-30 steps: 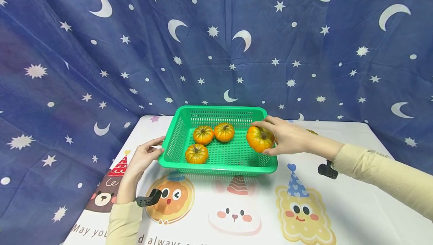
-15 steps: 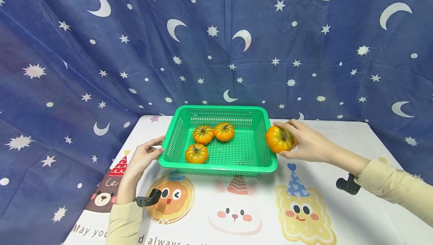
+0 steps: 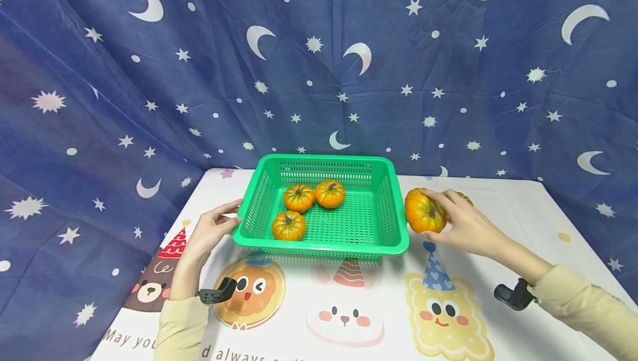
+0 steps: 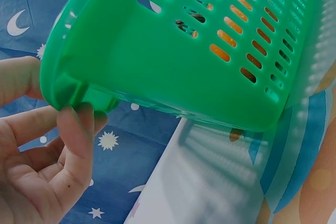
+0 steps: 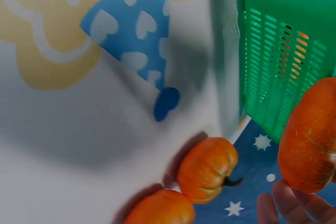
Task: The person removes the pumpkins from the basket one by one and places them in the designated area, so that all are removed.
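Note:
A green plastic basket (image 3: 319,248) stands on the table with three small orange pumpkins inside: one at the back left (image 3: 299,199), a second beside it (image 3: 330,194) and the third in front (image 3: 289,226). My left hand (image 3: 213,229) grips the basket's left rim, fingers curled about the lip in the left wrist view. Just outside the basket's right side, my right hand (image 3: 463,227) holds another pumpkin (image 3: 422,210) between thumb and fingers. Two more pumpkins, one with a dark stem (image 5: 207,169) and one at the lower edge (image 5: 160,211), lie on the table in the right wrist view.
A white tablecloth (image 3: 344,294) with cartoon prints covers the table. Behind it and along the left hangs a blue curtain (image 3: 319,73) with moons and stars. Partly behind my right hand, part of a pumpkin (image 3: 466,197) shows.
My right hand has carried the pumpkin from over the basket's right end, across the rim, to the right and slightly lower outside. My left hand stays on the left rim.

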A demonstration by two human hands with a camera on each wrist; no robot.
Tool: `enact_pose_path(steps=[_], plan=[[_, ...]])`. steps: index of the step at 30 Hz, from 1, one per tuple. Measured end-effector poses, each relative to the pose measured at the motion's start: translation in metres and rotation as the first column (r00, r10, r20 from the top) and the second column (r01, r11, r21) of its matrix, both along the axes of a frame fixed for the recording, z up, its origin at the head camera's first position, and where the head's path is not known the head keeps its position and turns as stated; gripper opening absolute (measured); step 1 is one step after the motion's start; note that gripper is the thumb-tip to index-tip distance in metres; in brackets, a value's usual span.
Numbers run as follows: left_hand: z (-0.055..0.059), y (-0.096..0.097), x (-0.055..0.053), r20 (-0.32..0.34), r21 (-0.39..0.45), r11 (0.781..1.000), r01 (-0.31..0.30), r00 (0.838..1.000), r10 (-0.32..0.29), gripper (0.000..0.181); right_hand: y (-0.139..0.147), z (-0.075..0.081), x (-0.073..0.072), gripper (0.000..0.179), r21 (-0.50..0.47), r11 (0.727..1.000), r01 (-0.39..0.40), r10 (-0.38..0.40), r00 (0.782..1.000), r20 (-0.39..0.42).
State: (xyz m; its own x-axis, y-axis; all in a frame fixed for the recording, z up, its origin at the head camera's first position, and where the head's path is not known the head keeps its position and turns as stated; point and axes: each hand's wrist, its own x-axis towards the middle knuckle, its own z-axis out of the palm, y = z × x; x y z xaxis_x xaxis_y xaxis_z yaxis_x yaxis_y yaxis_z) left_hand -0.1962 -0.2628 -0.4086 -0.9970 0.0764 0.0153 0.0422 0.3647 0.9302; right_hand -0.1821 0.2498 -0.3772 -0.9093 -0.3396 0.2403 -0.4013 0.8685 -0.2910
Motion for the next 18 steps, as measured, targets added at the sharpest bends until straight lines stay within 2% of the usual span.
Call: enact_pose_path(steps=[8,18], plan=[[-0.001,0.0,0.001,0.0,0.001,1.0,-0.001,1.0,0.001,0.05,0.008,-0.023,0.006,0.085,-0.044,0.997,0.062,-0.058,0.995,0.078],[-0.001,0.0,0.0,0.006,0.008,1.0,-0.002,1.0,0.002,0.051,0.013,-0.043,0.008,0.087,-0.089,0.987,0.13,-0.121,0.987,0.107]])
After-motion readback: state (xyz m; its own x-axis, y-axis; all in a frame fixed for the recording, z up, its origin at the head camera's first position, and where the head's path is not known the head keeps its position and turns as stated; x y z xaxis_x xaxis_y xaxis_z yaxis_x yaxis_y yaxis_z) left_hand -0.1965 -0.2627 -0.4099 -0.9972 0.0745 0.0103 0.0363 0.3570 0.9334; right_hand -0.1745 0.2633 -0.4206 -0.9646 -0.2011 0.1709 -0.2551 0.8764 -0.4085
